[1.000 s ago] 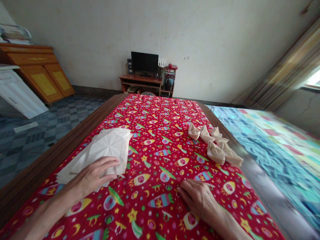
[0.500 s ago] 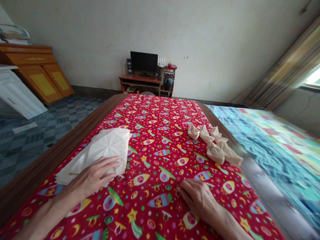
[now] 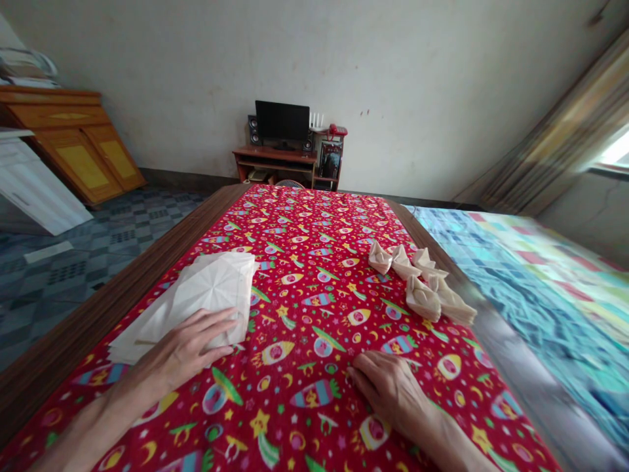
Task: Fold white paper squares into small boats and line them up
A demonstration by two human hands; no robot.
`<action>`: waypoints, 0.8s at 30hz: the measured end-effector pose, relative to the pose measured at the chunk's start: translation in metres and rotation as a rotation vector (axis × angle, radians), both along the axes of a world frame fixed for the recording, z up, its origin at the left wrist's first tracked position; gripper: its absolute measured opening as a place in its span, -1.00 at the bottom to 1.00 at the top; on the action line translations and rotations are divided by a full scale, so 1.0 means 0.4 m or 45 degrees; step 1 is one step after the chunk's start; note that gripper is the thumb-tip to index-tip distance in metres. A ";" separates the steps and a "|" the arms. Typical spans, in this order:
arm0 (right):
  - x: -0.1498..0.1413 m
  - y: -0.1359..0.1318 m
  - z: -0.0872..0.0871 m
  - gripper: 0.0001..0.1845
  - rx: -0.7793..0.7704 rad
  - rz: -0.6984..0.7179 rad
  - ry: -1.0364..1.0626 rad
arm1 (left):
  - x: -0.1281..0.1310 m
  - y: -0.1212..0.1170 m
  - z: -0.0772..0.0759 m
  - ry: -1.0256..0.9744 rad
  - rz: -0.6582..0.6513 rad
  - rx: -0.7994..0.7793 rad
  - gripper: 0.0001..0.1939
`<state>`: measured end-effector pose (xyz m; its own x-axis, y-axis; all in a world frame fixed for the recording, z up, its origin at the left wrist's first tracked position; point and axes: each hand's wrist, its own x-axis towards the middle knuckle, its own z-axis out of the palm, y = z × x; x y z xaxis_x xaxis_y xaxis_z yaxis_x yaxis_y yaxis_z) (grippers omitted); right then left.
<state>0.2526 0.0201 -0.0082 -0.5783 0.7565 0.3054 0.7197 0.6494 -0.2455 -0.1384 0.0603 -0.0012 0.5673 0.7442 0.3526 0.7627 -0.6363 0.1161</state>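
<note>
My left hand (image 3: 191,341) lies with fingers stretched over the near right corner of a stack of creased white paper sheets (image 3: 209,282). The top sheet bears fold lines that fan out from its middle. On the red patterned cloth (image 3: 314,308), my right hand (image 3: 386,380) rests with its fingers curled in, and nothing shows in it. Beyond that hand, to the right, several folded paper pieces with pointed ends (image 3: 423,299) sit in a loose cluster, beside the cloth's right edge.
The cloth covers a table with a brown wooden edge (image 3: 181,242). A bed with a blue and patchwork cover (image 3: 511,288) adjoins on the right. At the far wall stands a desk with a monitor (image 3: 282,121). A wooden cabinet (image 3: 73,144) is at left.
My left hand stays on the paper stack, its fingers shifting only slightly. My right hand and the folded pieces keep their places.
</note>
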 end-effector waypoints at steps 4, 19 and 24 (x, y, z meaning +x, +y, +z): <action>0.001 -0.003 0.003 -0.76 -0.005 -0.001 -0.002 | -0.001 -0.002 -0.005 0.018 -0.005 -0.019 -0.66; 0.001 0.000 -0.002 -0.74 -0.017 0.002 -0.018 | -0.002 -0.018 0.001 0.099 -0.162 -0.018 -0.65; -0.002 0.002 0.004 -0.74 -0.013 -0.002 -0.017 | 0.007 -0.026 -0.001 0.093 -0.101 -0.069 -0.66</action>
